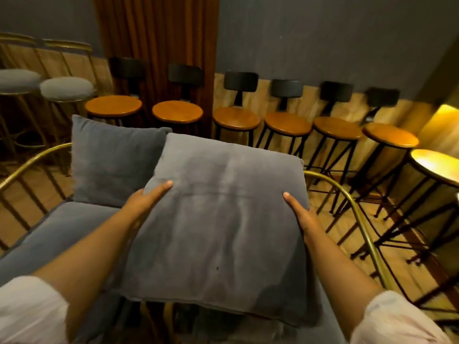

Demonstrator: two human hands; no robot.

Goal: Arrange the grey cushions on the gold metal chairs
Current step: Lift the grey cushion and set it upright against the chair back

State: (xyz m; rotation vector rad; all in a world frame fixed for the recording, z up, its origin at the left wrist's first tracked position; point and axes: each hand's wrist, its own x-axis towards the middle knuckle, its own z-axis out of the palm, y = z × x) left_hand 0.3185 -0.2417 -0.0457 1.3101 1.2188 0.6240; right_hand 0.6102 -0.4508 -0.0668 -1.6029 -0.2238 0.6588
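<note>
You hold a grey cushion [218,219] above the gold chair [347,192], your left hand [146,198] and right hand [299,212] pressed flat against its opposite edges, arms outstretched. A second cushion [114,160] stands upright against the chair's back, left of the held one. No writing is readable.

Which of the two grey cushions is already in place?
The square grey fabric cushion propped upright at the chair's back; the other is held in both hands.
</note>
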